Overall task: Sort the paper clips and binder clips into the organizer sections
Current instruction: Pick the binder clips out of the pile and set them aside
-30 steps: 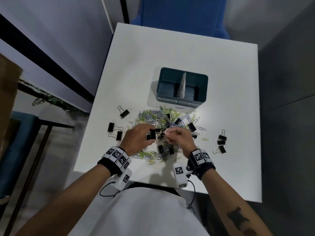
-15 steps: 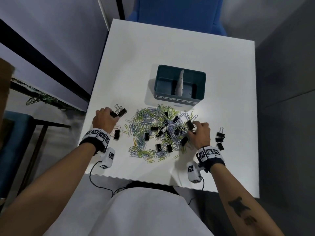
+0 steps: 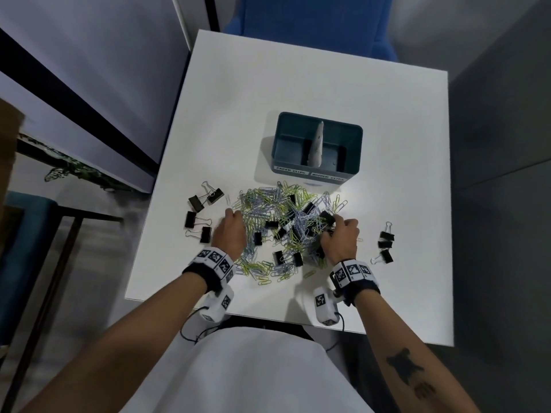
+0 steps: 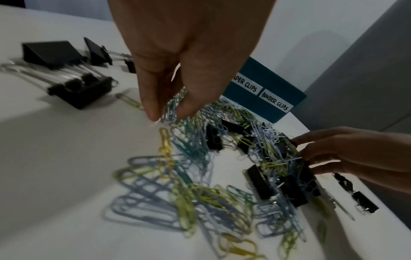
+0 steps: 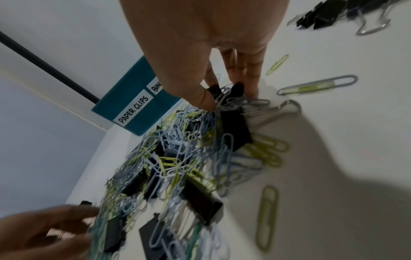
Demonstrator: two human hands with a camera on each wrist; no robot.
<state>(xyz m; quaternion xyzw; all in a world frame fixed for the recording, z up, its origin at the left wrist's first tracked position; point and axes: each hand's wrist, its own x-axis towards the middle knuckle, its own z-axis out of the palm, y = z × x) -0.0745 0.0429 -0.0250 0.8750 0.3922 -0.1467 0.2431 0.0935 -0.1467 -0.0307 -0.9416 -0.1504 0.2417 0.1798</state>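
Observation:
A heap of blue and yellow-green paper clips point(image 3: 268, 204) with several black binder clips mixed in lies in front of the teal organizer point(image 3: 356, 153). Its front labels read PAPER CLIPS on the left and BINDER CLIPS on the right. My left hand point(image 3: 230, 216) reaches down to the heap's left edge; in the left wrist view my left hand point(image 4: 169, 114) has its thumb and fingers straight over the clips and holds nothing. My right hand point(image 3: 334, 225) is at the heap's right side. There my right hand point(image 5: 229, 95) pinches a black binder clip point(image 5: 235, 88) tangled in paper clips.
Several sorted-out binder clips point(image 3: 196, 216) lie left of the heap, and three more binder clips point(image 3: 386, 242) lie to its right. The white table point(image 3: 298, 70) ends close to my body. A blue chair point(image 3: 313, 22) stands behind the table.
Both hands first parted from the heap's middle. The left hand went to the binder clips on the left, then came back to the heap's left edge. The right hand stayed at the right side.

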